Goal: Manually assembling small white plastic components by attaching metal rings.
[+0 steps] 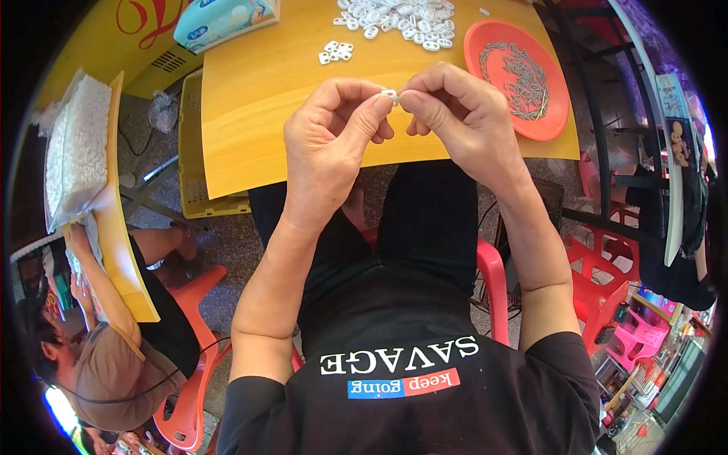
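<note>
Above the near part of the yellow table [250, 136], my hands meet fingertip to fingertip. A small white plastic piece with holes [390, 95] is pinched between the thumb and forefinger of my left hand [330, 133]. My right hand [474, 125] is closed in a pinch at the piece's right end; whatever its fingertips hold is too small and hidden to name. Beyond my hands lie a small cluster of similar white pieces [336, 51] and a larger pile of them [402, 17]. To the right, an orange-red plate [557, 125] carries many small grey screw-like metal parts [523, 83].
A blue and white tissue pack [224, 21] sits at the table's far left corner. At left, another person [114, 364] sits by a second yellow table [125, 250] bearing a large clear bag of white pieces [80, 148]. A yellow crate [193, 174] stands beneath my table.
</note>
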Tool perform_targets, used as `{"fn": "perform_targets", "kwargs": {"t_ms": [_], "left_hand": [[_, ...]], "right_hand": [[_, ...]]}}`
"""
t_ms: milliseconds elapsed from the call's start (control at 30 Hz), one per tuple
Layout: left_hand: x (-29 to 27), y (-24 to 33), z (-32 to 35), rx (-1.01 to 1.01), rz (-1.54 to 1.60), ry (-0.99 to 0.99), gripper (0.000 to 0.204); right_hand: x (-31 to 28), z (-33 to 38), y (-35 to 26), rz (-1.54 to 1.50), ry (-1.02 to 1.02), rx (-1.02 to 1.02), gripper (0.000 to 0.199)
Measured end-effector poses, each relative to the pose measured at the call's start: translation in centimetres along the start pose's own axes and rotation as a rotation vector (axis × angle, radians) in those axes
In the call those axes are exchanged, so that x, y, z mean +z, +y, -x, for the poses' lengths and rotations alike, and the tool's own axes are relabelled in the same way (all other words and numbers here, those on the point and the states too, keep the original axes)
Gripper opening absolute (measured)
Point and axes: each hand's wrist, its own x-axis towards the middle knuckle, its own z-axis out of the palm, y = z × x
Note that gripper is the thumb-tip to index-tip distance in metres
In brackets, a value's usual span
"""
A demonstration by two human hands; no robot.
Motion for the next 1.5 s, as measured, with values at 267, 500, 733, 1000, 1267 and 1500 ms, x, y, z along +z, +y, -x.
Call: {"fn": "perform_targets", "kwargs": {"t_ms": [267, 500, 733, 1000, 1267, 1500], "left_hand": [[-0.1, -1.4, -0.3, 0.019, -0.127, 0.047, 0.01], [-2.0, -1.9, -0.3, -0.193, 0.071, 0.013, 0.013], [-2.5, -1.2, 0.1, -0.206, 0.061, 0.032, 0.013], [-2.2, -0.5, 0.6, -0.165, -0.011, 0.044, 0.013], [-1.6, -0.1, 0.6, -0.137, -0.062, 0.026, 0.01], [-1.5, -1.4, 0.0, -0.15, -0.05, 0.015, 0.01]], "right_hand": [[0.6, -0.2, 1.8, -0.018, -0.077, 0.119, 0.012], [0.0, -0.6, 1.7, 0.018, -0.195, 0.234, 0.015], [0.3, -1.3, 2.1, 0.366, -0.137, -0.276, 0.013], [1.1, -1.2, 1.7, 0.442, -0.167, -0.347, 0.008], [0.6, -1.3, 1.3, 0.301, -0.189, -0.292, 0.007], [0.2, -1.8, 1.8, 0.359, -0.226, -0.317, 0.007]]}}
